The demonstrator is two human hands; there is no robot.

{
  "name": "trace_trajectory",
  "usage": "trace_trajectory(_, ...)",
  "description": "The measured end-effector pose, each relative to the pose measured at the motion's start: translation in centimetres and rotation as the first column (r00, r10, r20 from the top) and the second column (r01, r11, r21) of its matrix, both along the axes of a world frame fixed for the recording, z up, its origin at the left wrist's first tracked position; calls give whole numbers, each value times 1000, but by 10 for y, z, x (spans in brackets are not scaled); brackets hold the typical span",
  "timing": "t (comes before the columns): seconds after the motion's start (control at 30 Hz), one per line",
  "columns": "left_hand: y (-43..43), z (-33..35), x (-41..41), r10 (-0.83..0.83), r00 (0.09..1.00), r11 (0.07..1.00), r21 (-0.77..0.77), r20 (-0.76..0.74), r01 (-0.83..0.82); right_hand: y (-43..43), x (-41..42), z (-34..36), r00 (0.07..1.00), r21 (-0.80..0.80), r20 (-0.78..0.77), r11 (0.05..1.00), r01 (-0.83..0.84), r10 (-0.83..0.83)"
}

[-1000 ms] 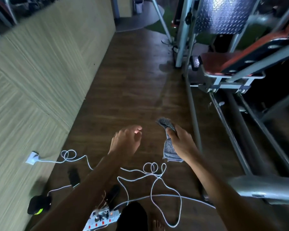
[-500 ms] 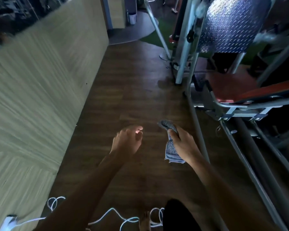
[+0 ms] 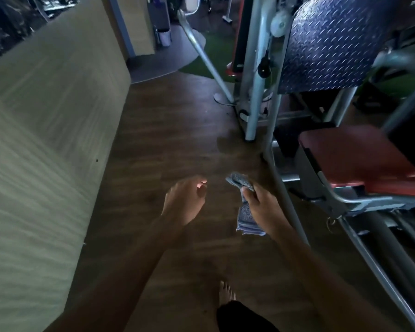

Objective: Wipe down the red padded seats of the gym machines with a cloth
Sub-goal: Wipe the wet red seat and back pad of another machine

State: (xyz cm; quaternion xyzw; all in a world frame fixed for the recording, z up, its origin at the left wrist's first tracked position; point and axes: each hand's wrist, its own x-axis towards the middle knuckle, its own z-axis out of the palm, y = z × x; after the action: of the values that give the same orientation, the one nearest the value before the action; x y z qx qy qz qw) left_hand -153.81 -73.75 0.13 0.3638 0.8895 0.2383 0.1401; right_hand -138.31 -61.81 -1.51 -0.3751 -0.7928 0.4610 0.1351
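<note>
My right hand grips a folded grey-blue cloth, which hangs down from the fist over the wooden floor. My left hand floats beside it with loosely curled fingers and holds nothing. A red padded seat sits on a grey metal frame to the right of the cloth hand, about an arm's reach away and a little farther forward. Neither hand touches the seat.
A pale wooden wall panel runs along the left. Grey machine rails and uprights line the right, under a blue checker-plate footplate. My bare foot stands on the dark wood floor between them.
I have walked forward: the white cables and power strip have dropped out of view and the red seat has come closer. Both hands keep their pose, cloth still gripped.
</note>
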Motion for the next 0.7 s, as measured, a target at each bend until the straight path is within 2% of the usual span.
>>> trace_trajectory(0.27,165,8,-111,-118,993,993,-23,27,118,149,-106,12,990,-72,6,988,138,-138)
trace_trajectory(0.4,259,0,-149,-281,960,960,11,-6,281,216,-133,5,959,-122,-10,953,279,-282)
trace_trajectory(0.53,363,-13,-177,-470,882,883,-24,-46,469,285,-151,-5,901,-125,13,893,432,-434)
trace_trajectory(0.7,485,-21,-183,-705,709,708,-37,10,705,355,-153,-20,717,-103,46,711,696,-695)
